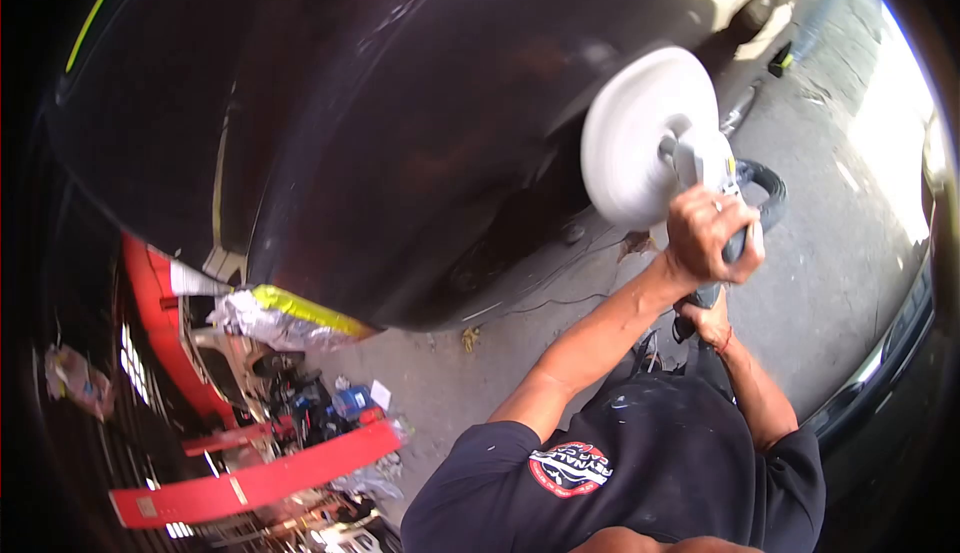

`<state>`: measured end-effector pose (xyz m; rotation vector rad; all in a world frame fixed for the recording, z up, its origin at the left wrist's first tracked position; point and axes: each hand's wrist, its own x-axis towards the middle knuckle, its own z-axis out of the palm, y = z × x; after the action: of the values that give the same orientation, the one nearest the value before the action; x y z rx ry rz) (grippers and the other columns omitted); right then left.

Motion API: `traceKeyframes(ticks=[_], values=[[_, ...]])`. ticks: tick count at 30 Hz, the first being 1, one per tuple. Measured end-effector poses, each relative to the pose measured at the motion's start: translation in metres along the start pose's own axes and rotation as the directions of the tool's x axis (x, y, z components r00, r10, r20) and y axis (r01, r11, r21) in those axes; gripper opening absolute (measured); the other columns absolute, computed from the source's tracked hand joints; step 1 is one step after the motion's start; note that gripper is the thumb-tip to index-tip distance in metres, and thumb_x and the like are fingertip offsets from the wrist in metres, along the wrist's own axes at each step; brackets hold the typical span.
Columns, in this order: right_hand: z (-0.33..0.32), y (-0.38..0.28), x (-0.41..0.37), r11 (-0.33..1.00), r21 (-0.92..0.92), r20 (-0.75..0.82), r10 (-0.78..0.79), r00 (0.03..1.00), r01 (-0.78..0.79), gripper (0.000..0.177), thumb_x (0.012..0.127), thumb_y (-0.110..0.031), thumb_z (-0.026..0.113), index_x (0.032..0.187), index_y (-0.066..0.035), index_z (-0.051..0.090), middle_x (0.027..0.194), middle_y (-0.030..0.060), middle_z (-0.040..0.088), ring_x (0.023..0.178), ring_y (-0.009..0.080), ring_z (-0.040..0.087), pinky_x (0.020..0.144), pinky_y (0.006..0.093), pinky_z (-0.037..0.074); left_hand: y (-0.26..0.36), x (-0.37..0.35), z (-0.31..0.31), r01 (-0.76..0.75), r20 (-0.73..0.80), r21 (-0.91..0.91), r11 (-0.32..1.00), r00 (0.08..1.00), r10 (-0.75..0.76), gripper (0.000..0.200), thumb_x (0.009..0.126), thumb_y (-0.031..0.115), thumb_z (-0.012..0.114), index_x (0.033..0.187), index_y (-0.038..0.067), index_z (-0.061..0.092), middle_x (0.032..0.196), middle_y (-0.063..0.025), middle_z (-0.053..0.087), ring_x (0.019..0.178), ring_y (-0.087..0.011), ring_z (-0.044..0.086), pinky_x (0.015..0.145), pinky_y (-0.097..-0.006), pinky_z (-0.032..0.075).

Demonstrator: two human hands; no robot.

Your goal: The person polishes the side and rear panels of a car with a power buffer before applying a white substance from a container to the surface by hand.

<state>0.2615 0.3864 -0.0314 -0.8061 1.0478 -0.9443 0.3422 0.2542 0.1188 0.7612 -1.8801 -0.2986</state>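
A polisher with a round white pad is at the upper right of centre, its pad on edge beside a dark, glossy car body panel. The pad's face looks smooth and blurred. My left hand is wrapped round the polisher's front handle, close behind the pad. Lower down, my right hand grips the rear of the tool's body, partly hidden by the forearm and tool. Whether the pad touches the panel cannot be made out.
Silver covering with yellow tape wraps a part at the car's lower edge. A red beam and assorted clutter lie at the lower left. A cable crosses the grey floor. Another dark vehicle stands at the right.
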Motion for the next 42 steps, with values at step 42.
traceKeyframes(ticks=[42], values=[[0.038, -0.002, -0.019, 0.996, -0.084, 0.01, 0.016, 1.0, -0.015, 0.027, 0.069, -0.01, 0.079, 0.092, -0.001, 0.069, 0.08, 0.0039, 0.069, 0.067, 0.0147, 0.063, 0.062, 0.0343, 0.05, 0.022, 0.006, -0.053, -0.045, 0.052, 0.006, 0.999, 0.998, 0.044, 0.005, 0.072, 0.009, 0.065, 0.073, 0.005, 0.064, 0.063, -0.0096, 0.063, 0.051, -0.0281, 0.061, 0.055, -0.0367, 0.051]])
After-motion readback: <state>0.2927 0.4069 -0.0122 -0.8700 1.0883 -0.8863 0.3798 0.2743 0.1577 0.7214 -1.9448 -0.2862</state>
